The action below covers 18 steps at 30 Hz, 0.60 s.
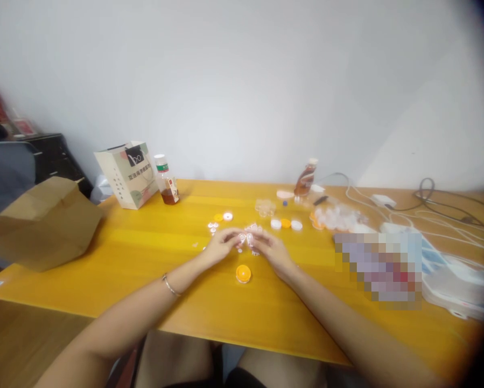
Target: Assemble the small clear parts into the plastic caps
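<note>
My left hand [224, 243] and my right hand [273, 252] meet over the middle of the table. Each is closed in a pinch on a small white piece with dark marks: one white piece [242, 237] at my left fingertips, another white piece [250, 240] at my right. Blur hides what exactly they are. Similar small white pieces [213, 226] lie left of my hands, and more are scattered beneath and behind them. Nearer to me sits a round orange-and-white cap-like disc [244, 274]. A bracelet [169, 284] circles my left wrist.
Behind my hands are a yellow ring [218, 217], a white disc [228, 216], clear plastic parts [265, 207] and a row of caps [286, 223]. Bottles [169, 189] [305, 180], a paper bag [133, 178], a brown bag [43, 226], plastic wrapping [341, 216] and cables [447, 215] surround the area.
</note>
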Motion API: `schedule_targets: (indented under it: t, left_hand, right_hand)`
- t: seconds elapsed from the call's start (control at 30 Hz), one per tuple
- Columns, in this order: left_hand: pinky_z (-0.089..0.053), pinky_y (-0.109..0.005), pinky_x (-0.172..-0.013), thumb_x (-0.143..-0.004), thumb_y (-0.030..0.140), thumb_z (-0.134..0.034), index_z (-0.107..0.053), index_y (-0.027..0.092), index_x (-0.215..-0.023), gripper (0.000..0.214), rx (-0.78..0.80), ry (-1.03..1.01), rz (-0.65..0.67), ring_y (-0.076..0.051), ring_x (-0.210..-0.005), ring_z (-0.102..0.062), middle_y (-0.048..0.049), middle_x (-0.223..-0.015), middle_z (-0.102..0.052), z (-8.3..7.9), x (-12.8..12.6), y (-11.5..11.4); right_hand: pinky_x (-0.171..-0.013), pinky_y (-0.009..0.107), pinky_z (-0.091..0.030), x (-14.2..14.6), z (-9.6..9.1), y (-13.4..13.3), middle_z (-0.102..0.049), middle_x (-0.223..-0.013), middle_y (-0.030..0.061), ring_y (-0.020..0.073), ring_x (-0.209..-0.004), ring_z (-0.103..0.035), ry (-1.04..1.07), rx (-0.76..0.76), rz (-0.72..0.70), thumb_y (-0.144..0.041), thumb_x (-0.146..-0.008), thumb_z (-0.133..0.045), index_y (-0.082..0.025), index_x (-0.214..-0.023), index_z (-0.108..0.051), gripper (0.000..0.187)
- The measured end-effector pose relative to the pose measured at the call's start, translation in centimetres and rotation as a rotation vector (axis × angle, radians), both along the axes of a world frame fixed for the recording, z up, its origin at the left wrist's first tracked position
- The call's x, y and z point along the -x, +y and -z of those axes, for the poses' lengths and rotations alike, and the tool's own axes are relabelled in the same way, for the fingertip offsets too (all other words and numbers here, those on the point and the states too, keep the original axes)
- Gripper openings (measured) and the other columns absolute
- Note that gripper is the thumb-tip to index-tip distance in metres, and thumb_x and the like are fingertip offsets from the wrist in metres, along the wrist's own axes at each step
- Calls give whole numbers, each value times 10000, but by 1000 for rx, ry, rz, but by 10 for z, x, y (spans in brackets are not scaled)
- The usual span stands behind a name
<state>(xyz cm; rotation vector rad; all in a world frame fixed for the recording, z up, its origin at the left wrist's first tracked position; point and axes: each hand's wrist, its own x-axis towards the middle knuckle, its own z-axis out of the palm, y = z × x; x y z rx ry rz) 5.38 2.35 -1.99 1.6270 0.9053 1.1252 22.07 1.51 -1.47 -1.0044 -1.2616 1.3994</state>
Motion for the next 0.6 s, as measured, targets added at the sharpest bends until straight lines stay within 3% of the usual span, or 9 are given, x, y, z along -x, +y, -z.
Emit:
schedule_targets:
  t: [0.17, 0.4, 0.6]
  left_hand:
    - [-492, -282, -690, -702, 318, -608, -568, 112, -898, 287, 59, -106, 24, -154, -724, -611, -69, -794, -641, 2, 0, 0]
    - [-482, -260, -692, -733, 277, -575, -558, 129, -896, 221, -73, -27, -66, -138, -739, -606, -60, -876, -614, 0, -2, -6]
    - [-449, -250, -719, -748, 246, -559, -608, 153, -881, 170, -258, 139, -133, -131, -755, -568, -41, -827, -628, 2, -3, -6]
  right_hand:
    - [-718, 288, -459, 1, 1, -1, -659, -793, 15, 130, -686, -596, 21, 61, 32, -313, -545, -708, -189, -820, -646, 308]
    - [-678, 264, -476, 1, 1, -1, -668, -728, 11, 115, -645, -608, 33, 92, 31, -278, -546, -716, -183, -789, -625, 277]
    - [-698, 265, -488, 1, 0, -2, -684, -748, 26, 131, -695, -626, 39, 99, -18, -267, -570, -702, -185, -783, -639, 237]
